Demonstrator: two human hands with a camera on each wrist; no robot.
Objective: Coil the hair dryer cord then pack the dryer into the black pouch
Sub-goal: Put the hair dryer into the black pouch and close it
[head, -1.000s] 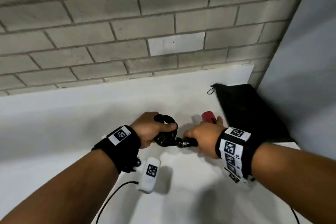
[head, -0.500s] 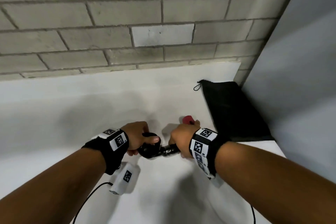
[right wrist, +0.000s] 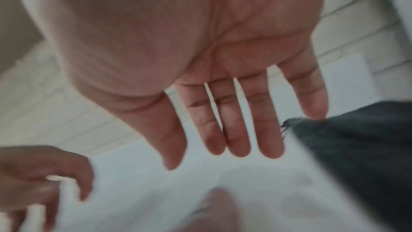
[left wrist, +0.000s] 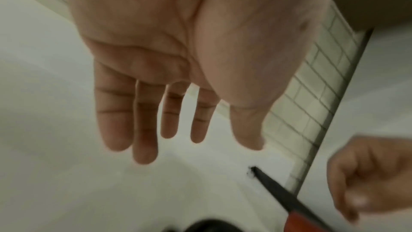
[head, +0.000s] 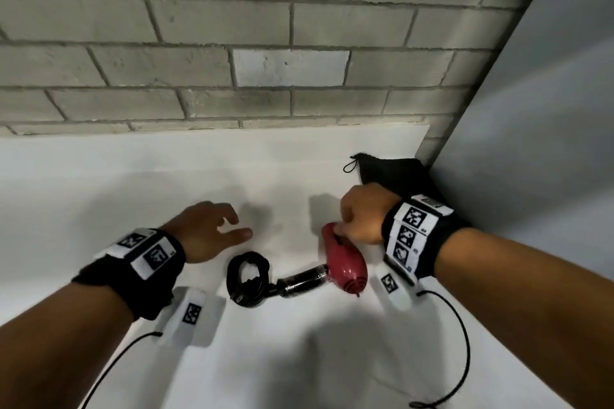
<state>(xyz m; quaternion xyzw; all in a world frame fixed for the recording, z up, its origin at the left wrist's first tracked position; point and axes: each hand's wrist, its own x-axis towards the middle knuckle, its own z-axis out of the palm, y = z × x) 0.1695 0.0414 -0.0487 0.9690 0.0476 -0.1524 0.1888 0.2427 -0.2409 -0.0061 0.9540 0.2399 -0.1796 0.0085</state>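
1. Half a second earlier both hands gripped the dryer and its cord bundle above the desk; now the red hair dryer (head: 345, 262) lies on the white desk (head: 133, 183), with the coiled cord (head: 247, 279) resting just beside its black handle end, and both hands have let go.
2. The left hand (head: 206, 232) hovers near the coil, apart from it, fingers straight and spread, holding nothing; the left wrist view shows the same flat palm (left wrist: 178, 59).
3. The right hand (head: 362, 216) sits over the dryer's nozzle end in the head view; whether it touches the dryer cannot be told. The right wrist view shows its fingers (right wrist: 236, 121) extended and empty.
4. The black pouch (head: 395, 173) lies flat at the desk's far right corner, partly hidden behind the right wrist, against the brick wall (head: 299, 26) and a grey panel (head: 548, 143).
5. Black wristbands (head: 415, 236) carrying printed markers ring both wrists, with thin cables trailing across the desk.
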